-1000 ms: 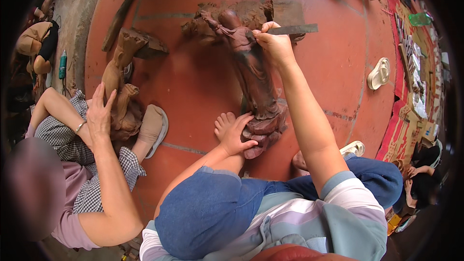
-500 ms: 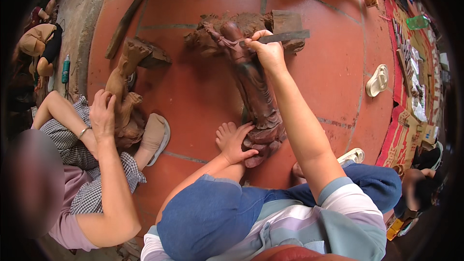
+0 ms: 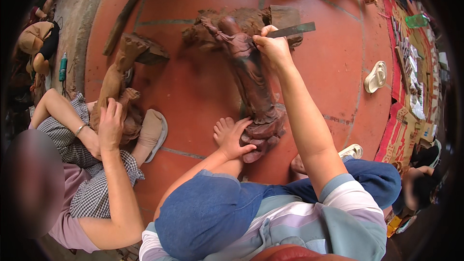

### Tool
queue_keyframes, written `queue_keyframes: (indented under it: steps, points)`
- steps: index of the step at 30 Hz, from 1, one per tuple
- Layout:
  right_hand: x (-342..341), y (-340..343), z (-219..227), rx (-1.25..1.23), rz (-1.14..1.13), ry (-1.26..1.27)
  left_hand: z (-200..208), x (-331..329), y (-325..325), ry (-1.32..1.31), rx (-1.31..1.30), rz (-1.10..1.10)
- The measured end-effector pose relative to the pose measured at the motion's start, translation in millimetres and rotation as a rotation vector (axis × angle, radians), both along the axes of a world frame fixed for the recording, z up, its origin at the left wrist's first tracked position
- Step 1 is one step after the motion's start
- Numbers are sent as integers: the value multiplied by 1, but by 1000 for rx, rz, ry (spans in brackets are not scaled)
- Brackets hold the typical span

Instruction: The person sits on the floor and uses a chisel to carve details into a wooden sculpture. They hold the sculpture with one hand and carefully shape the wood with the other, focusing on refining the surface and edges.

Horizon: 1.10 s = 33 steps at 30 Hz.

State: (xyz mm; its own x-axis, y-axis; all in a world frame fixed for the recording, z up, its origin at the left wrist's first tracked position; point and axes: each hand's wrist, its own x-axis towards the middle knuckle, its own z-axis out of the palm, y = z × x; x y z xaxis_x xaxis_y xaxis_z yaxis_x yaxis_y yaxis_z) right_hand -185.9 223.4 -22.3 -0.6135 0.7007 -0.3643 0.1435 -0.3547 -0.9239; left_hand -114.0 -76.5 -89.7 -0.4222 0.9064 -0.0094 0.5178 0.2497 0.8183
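A dark reddish-brown wooden statue (image 3: 256,89) of a robed figure lies on the floor before me. Its bald head rests on a rough brown wood block (image 3: 200,31), and its base (image 3: 263,137) points toward me. My left hand (image 3: 234,140) lies against that base, thumb and fingers spread, beside my bare foot. In my right hand (image 3: 273,48) is a flat dark strip (image 3: 295,29), pinched between thumb and fingers. One end meets the statue at the upper chest and the other sticks out to the right. Whether it is a file or a scraper I cannot tell.
At left a co-worker's hand (image 3: 111,123) touches a paler wood carving (image 3: 113,77). A dark wood stick (image 3: 125,19) and a green power tool (image 3: 63,67) lie beyond. Right of me are a beige sandal (image 3: 376,77) and a red mat (image 3: 396,130) with tools.
My right hand has shifted slightly right with the dark strip, whose inner end has slid back from near the statue's raised hand. My left hand stays at the base.
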Motion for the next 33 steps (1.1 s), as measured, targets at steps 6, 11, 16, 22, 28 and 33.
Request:
queue_keyframes:
  steps: [6, 11, 16, 22, 28, 33]
  points:
    - [3, 13, 1, -161, 48, 20, 11, -3, 5, 132, -58, -20]
    - [0, 8, 7, -111, 55, 1, 1, 1, 2, 8, 38, 18]
    - [4, 18, 1, -187, 48, 44, 5, -3, 4, 65, -16, -18]
    - [6, 1, 6, -11, 95, 24, 1, 2, -1, 59, 7, 10]
    - [11, 9, 0, -236, 19, 139, 0, 0, 3, 84, 7, -1]
    - [9, 6, 1, -347, -66, 155, -2, 1, 3, 55, 4, 10]
